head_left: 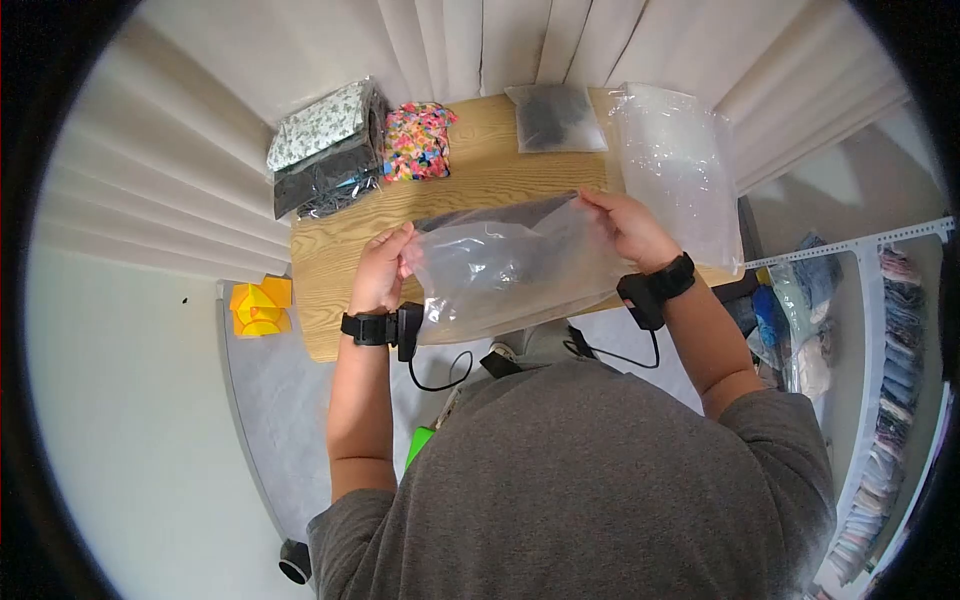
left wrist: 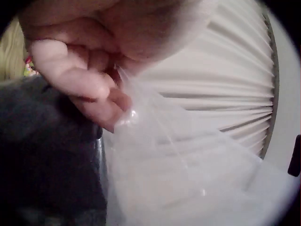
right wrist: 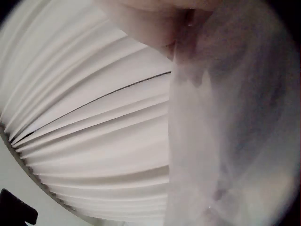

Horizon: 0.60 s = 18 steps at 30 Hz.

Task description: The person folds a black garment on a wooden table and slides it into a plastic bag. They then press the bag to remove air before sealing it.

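A translucent plastic bag point(head_left: 500, 275) is stretched between both hands above the front of the wooden table, a dark folded item point(head_left: 500, 212) showing along its far edge. The left hand point(head_left: 382, 268) pinches the bag's left corner; in the left wrist view its curled fingers point(left wrist: 84, 82) hold the film point(left wrist: 155, 155), with dark fabric point(left wrist: 51, 150) beside it. The right hand point(head_left: 632, 232) grips the upper right corner. In the right wrist view the film point(right wrist: 197, 141) hangs below that hand point(right wrist: 155, 19), whose fingertips are mostly hidden.
Packed garments point(head_left: 325, 150) and a colourful floral item point(head_left: 418, 142) lie at the table's back left. A bagged dark item point(head_left: 560, 120) is at the back, and a stack of clear bags point(head_left: 680, 170) at the right. Shelving with clothes point(head_left: 890, 370) stands right; a yellow object point(head_left: 262, 306) is at the left.
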Each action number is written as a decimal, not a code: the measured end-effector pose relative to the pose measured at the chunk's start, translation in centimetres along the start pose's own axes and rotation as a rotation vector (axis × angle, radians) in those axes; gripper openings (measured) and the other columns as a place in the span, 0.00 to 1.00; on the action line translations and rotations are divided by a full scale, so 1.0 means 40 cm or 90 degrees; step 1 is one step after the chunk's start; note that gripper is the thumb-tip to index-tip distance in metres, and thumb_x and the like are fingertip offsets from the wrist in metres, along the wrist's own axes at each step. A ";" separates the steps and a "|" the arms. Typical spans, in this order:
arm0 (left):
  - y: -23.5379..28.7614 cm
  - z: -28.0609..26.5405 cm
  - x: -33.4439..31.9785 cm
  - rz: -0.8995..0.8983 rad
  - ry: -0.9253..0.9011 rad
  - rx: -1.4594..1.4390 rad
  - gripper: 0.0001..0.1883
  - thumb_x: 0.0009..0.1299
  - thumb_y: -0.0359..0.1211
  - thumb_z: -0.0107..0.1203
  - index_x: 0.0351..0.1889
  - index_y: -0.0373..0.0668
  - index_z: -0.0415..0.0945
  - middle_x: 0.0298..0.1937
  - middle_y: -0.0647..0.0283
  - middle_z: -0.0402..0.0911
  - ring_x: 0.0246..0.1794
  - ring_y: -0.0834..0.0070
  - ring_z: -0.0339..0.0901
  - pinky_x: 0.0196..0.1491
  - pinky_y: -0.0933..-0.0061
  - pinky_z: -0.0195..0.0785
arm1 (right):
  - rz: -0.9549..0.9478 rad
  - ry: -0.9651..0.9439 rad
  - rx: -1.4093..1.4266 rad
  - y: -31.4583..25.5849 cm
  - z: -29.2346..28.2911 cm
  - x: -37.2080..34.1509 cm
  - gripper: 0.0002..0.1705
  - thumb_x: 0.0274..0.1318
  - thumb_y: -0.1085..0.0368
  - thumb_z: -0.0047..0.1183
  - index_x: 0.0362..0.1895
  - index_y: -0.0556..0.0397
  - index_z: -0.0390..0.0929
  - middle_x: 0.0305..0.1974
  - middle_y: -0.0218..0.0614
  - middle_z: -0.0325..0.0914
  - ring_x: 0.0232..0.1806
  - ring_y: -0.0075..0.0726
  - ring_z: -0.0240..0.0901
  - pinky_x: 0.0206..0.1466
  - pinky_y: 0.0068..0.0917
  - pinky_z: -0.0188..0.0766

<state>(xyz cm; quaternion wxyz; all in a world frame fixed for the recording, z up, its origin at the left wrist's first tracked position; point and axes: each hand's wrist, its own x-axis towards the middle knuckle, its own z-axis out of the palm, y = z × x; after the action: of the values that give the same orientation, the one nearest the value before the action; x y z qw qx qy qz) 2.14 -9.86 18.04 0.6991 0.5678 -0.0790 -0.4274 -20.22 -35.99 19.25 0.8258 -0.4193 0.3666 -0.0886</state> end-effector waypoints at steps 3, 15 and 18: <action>-0.058 -0.030 -0.015 0.012 -0.044 0.077 0.11 0.68 0.38 0.52 0.31 0.39 0.73 0.19 0.72 0.70 0.17 0.85 0.65 0.21 0.86 0.57 | -0.030 -0.018 -0.128 0.053 -0.028 -0.024 0.10 0.58 0.58 0.50 0.31 0.50 0.77 0.25 0.22 0.73 0.23 0.14 0.64 0.23 0.12 0.58; -0.495 -0.237 -0.065 -0.357 -0.035 0.251 0.18 0.64 0.48 0.53 0.42 0.45 0.74 0.37 0.66 0.78 0.38 0.78 0.76 0.40 0.77 0.66 | 0.155 0.024 -0.295 0.547 -0.306 0.071 0.13 0.54 0.54 0.52 0.38 0.47 0.77 0.34 0.26 0.78 0.38 0.21 0.71 0.41 0.22 0.62; -0.484 -0.212 -0.078 -0.338 -0.046 0.323 0.18 0.64 0.49 0.54 0.38 0.44 0.75 0.36 0.68 0.78 0.35 0.80 0.76 0.38 0.78 0.65 | 0.147 0.072 -0.315 0.548 -0.307 0.050 0.13 0.55 0.56 0.49 0.38 0.49 0.76 0.35 0.29 0.78 0.39 0.26 0.72 0.42 0.26 0.66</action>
<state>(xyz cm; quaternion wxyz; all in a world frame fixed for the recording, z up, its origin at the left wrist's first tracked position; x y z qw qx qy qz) -4.58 -1.37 -0.37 0.3974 0.7085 -0.0570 -0.5804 -30.68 -30.73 -3.09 0.6810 -0.5583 0.4679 0.0749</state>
